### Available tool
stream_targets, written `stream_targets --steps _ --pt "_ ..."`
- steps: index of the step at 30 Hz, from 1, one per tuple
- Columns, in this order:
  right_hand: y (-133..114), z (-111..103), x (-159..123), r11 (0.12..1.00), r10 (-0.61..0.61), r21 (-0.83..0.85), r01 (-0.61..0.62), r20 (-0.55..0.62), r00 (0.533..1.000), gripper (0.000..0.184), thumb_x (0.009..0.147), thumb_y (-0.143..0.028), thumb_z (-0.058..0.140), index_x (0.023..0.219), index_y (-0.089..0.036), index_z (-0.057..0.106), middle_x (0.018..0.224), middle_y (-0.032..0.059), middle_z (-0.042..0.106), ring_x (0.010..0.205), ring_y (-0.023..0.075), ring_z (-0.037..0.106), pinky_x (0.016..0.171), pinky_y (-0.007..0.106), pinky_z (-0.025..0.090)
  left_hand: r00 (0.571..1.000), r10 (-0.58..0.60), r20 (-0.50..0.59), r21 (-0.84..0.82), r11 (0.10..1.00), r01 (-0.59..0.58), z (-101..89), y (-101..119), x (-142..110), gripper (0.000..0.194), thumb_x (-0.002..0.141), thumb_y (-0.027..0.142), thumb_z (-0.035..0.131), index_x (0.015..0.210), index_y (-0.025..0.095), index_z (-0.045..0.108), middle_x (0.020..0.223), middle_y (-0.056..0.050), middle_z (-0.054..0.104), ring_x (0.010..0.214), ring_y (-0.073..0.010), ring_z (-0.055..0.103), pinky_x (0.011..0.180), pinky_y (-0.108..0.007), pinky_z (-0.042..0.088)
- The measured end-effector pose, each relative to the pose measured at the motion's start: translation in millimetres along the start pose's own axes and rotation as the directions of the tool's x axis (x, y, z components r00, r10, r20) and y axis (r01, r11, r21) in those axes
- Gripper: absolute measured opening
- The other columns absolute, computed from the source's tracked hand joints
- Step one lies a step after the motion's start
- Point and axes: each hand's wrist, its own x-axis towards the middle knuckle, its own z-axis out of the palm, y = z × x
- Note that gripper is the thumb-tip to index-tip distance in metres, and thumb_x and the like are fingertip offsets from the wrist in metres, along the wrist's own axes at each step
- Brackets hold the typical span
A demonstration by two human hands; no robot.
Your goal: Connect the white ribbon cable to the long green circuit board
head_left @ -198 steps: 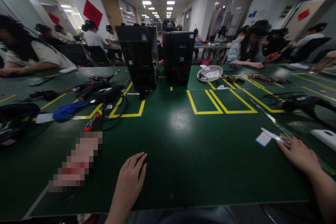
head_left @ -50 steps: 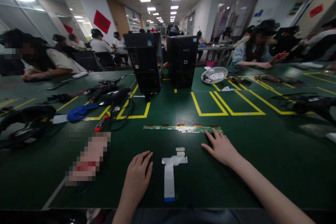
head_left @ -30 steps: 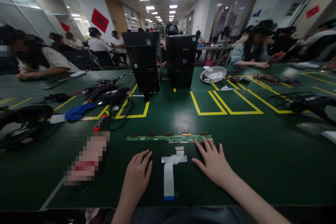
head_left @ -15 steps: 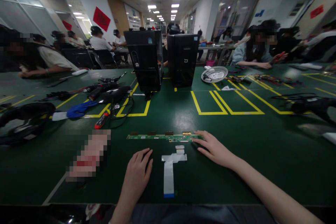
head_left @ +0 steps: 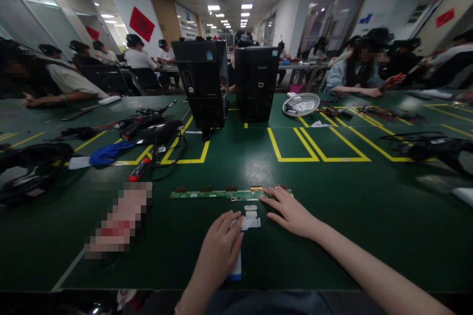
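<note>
A long, narrow green circuit board (head_left: 207,195) with copper-coloured tabs along its far edge lies crosswise on the green table. Fingers spread, my right hand (head_left: 290,210) rests on the board's right end and covers part of it. Closer to me is a white flat ribbon cable (head_left: 253,222) with a blue-tipped end. My left hand (head_left: 223,238) lies over this cable with its fingers extended, hiding much of the strip. Whether those fingertips press on the cable or hover just above it, I cannot tell.
Two black computer towers (head_left: 202,83) stand ahead. On the left are a red-and-black screwdriver (head_left: 139,170), a blue glove (head_left: 110,152), black cables and a pixelated patch. A white basket (head_left: 301,104) sits at the back right. People sit at both sides and beyond.
My left hand has moved right, from bare table to over the ribbon cable. The view has shifted slightly; my right hand stays at the board's right end, a little further along it leftward.
</note>
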Motion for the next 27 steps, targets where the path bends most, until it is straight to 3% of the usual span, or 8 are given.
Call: stream_targets --steps 6,16,27 --pt "-4.3 1.3 0.1 1.0 -0.012 0.0 0.012 0.003 1.0 0.052 0.096 -0.049 0.039 0.143 -0.027 0.044 0.149 0.0105 0.038 0.139 0.0262 0.03 0.115 0.053 0.024 0.995 0.064 0.08 -0.035 0.998 -0.061 13.4 24.4 19.6 0.039 0.094 0.024 0.049 0.132 0.018 0.051 0.134 -0.01 0.058 0.127 -0.0249 0.05 0.102 -0.045 0.048" --pt "-2.7 1.0 -2.5 1.0 -0.007 0.021 0.007 0.008 1.0 0.05 0.097 -0.048 0.04 0.142 -0.029 0.045 0.149 0.0086 0.038 0.14 0.025 0.03 0.115 0.052 0.024 0.986 0.087 0.141 0.03 0.995 -0.092 22.8 25.1 23.4 0.044 0.095 0.029 0.048 0.136 0.013 0.048 0.142 -0.012 0.052 0.132 -0.0265 0.046 0.108 -0.049 0.041" --pt "-4.0 0.1 -2.7 1.0 0.002 0.012 -0.002 0.018 1.0 0.049 0.097 -0.047 0.038 0.143 -0.029 0.044 0.15 0.0081 0.037 0.141 0.0242 0.028 0.115 0.051 0.023 0.988 0.107 0.112 0.047 0.992 -0.113 28.7 26.0 24.0 0.047 0.096 0.031 0.045 0.138 0.01 0.044 0.145 -0.014 0.048 0.135 -0.0277 0.042 0.108 -0.048 0.041"
